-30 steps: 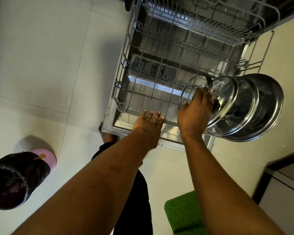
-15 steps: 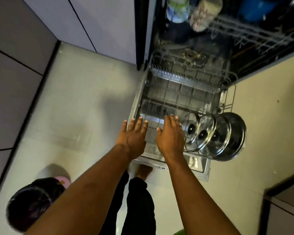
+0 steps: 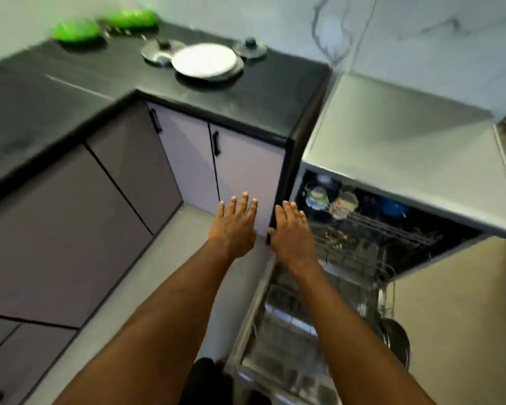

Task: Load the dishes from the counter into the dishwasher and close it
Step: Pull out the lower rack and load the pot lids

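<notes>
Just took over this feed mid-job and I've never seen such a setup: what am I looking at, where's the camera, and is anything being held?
There is no machine: a person works with bare hands, and the single camera sits on their head, looking forward and down, so both forearms reach in from below. The left hand and right hand are open, fingers straight, holding nothing. At the right the dishwasher stands open, its lower rack pulled out, cups in the upper rack. On the black counter lie a white plate, a lid to its right, a second lid to its left, and green items farther back, too blurred to name.
</notes>
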A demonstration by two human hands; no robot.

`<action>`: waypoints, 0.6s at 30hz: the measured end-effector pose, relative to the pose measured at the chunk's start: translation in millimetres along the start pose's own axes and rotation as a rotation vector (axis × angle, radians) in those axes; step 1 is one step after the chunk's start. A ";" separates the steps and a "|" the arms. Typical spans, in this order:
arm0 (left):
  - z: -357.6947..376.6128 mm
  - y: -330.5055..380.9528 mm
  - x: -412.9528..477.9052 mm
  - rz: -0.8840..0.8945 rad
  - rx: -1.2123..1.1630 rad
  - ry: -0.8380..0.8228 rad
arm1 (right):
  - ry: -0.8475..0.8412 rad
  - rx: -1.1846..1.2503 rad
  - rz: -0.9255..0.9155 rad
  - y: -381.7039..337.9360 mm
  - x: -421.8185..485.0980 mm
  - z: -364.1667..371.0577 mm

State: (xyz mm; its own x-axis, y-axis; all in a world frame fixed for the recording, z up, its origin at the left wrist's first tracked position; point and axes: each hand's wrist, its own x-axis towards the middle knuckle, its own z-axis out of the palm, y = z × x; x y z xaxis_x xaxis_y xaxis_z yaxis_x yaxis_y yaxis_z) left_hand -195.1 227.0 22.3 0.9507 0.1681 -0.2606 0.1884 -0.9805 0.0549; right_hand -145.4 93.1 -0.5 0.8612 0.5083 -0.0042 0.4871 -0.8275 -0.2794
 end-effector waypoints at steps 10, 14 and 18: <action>-111.7 -122.8 58.6 -0.062 -0.004 0.219 | 0.141 -0.165 -0.185 -95.2 131.9 -73.3; -127.6 -191.4 90.7 -0.066 -0.014 0.250 | 0.159 -0.179 -0.201 -145.5 188.2 -74.9; -135.2 -263.8 121.7 -0.086 0.020 0.181 | 0.150 -0.141 -0.193 -197.6 235.7 -63.8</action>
State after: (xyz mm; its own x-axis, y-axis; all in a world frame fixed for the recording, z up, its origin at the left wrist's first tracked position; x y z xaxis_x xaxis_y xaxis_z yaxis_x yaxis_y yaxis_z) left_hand -95.7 519.8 106.4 0.9605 0.2647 -0.0860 0.2674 -0.9634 0.0207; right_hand -29.5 361.2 115.0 0.7575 0.6271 0.1815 0.6502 -0.7494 -0.1246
